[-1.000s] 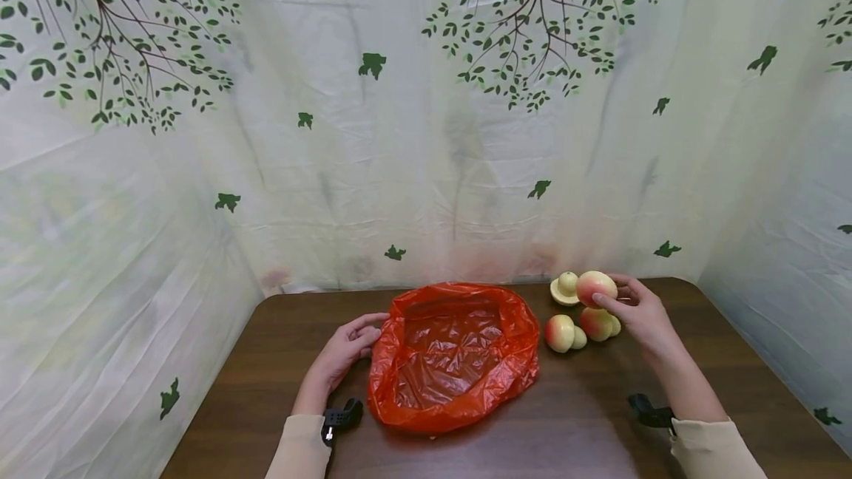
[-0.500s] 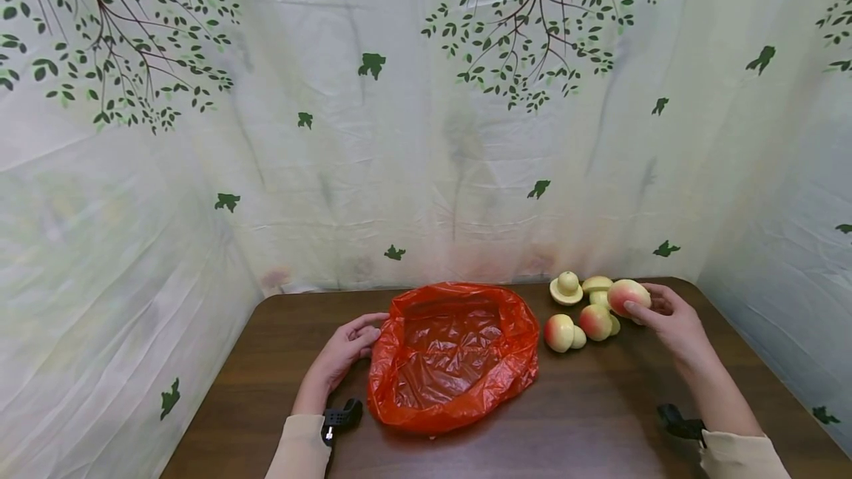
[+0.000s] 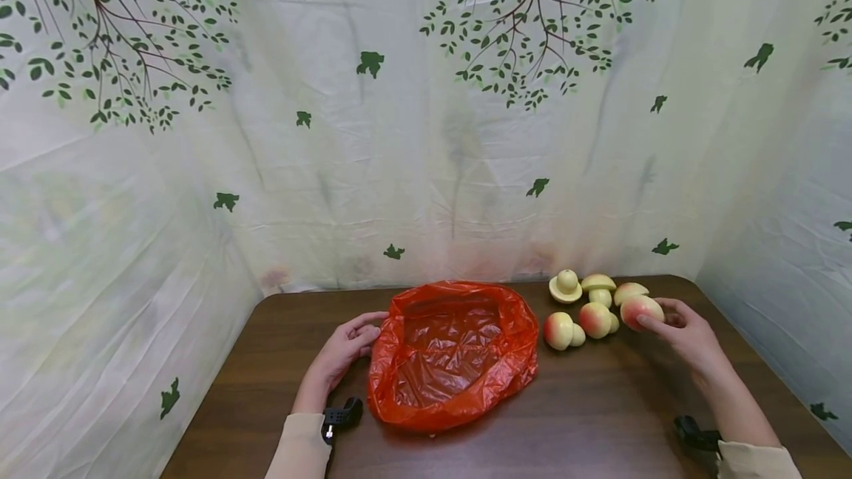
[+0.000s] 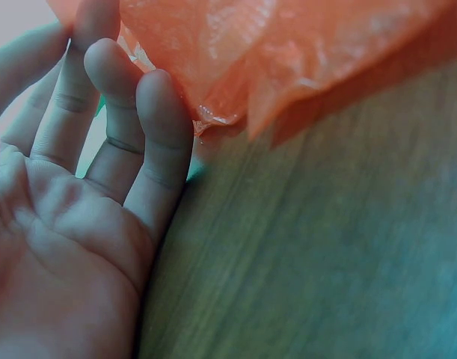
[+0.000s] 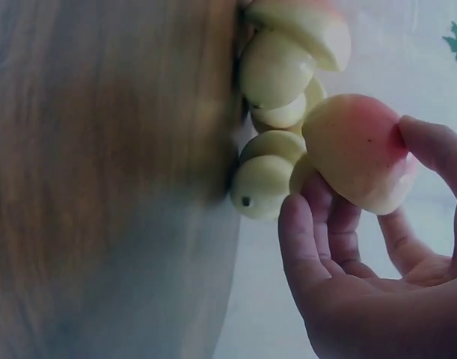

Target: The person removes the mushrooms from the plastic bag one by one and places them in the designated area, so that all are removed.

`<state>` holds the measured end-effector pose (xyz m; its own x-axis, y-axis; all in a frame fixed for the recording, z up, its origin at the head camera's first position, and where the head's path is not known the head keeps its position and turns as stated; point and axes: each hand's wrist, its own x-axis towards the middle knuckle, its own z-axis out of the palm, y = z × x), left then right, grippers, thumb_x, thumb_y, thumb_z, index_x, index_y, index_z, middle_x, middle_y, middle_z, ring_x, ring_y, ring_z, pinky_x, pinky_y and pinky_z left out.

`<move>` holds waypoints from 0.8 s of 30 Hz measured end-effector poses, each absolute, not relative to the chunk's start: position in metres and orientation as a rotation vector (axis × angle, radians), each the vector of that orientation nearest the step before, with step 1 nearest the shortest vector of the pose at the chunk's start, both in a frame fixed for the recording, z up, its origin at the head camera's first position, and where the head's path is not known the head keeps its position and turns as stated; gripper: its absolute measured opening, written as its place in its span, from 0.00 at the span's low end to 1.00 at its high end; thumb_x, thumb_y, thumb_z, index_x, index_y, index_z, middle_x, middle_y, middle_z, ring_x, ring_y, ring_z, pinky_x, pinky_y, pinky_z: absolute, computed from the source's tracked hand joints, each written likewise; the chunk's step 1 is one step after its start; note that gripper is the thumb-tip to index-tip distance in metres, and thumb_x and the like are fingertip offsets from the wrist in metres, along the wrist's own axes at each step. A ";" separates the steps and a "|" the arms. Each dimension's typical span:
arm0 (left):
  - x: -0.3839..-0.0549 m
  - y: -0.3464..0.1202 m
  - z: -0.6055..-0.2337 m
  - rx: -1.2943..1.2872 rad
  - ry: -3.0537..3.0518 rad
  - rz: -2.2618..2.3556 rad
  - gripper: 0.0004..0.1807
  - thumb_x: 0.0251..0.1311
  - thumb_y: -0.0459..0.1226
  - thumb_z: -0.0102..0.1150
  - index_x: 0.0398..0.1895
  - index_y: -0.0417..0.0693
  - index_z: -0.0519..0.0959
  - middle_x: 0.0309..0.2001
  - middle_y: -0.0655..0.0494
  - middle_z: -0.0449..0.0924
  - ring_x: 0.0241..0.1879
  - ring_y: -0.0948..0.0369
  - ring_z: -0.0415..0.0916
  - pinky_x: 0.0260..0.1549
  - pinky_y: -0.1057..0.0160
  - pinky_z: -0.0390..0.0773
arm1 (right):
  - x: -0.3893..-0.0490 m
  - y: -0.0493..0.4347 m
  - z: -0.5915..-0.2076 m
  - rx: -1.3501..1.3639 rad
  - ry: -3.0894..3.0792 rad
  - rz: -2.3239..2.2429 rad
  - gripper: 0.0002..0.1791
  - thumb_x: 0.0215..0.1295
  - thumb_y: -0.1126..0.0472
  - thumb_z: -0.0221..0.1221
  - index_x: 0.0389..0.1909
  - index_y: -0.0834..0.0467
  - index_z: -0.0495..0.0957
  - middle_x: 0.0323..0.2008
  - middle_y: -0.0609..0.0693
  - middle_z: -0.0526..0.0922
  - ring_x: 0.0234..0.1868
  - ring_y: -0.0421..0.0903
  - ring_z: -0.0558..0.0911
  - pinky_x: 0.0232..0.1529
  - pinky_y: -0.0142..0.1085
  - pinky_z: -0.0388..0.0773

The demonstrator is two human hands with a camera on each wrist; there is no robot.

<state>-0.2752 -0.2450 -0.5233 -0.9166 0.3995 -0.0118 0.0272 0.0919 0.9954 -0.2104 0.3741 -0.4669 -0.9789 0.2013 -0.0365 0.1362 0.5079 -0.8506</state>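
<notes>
A red plastic bag lies on the table with its mouth spread wide and its edge rolled outward. My left hand is at the bag's left edge, pinching it between thumb and fingertips; the lower fingers curve loosely beside the plastic in the left wrist view. My right hand grips a toy mushroom by its pink and cream cap. In the right wrist view the thumb presses one side of that cap and the fingers support the other; the stem is mostly hidden.
Right of the bag are several toy mushrooms: one cap-down, one upright, two on their sides and one partly hidden behind the held one. A printed cloth hangs behind the brown table.
My right hand has moved right and slightly toward me with the toy mushroom, uncovering the mushrooms behind it. The left hand and the bag have stayed put.
</notes>
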 end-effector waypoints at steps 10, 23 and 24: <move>-0.275 -0.243 -0.524 0.417 2.096 1.900 0.25 0.82 0.42 0.52 0.76 0.45 0.69 0.47 0.59 0.90 0.49 0.61 0.88 0.55 0.61 0.86 | -0.215 0.381 -0.476 -0.257 -2.832 1.465 0.39 0.77 0.45 0.62 0.72 0.70 0.64 0.46 0.58 0.80 0.41 0.41 0.80 0.41 0.31 0.80; -0.276 -0.240 -0.525 0.350 2.127 1.916 0.25 0.81 0.43 0.55 0.76 0.48 0.71 0.46 0.59 0.89 0.44 0.61 0.86 0.49 0.64 0.87 | -0.213 0.381 -0.476 -0.279 -2.908 1.368 0.42 0.75 0.44 0.63 0.73 0.71 0.62 0.43 0.59 0.80 0.39 0.43 0.78 0.38 0.32 0.79; -0.276 -0.241 -0.525 0.338 2.131 1.927 0.26 0.80 0.43 0.55 0.76 0.47 0.70 0.44 0.60 0.89 0.41 0.62 0.85 0.47 0.64 0.87 | -0.213 0.380 -0.475 -0.279 -2.916 1.322 0.42 0.75 0.43 0.63 0.73 0.71 0.62 0.44 0.60 0.81 0.40 0.45 0.78 0.37 0.33 0.77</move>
<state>-0.2756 -0.2413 -0.5252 -0.9423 0.3337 -0.0282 0.0053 0.0991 0.9951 -0.2129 0.3802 -0.4749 -0.9823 0.1278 -0.1366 0.1870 0.6469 -0.7393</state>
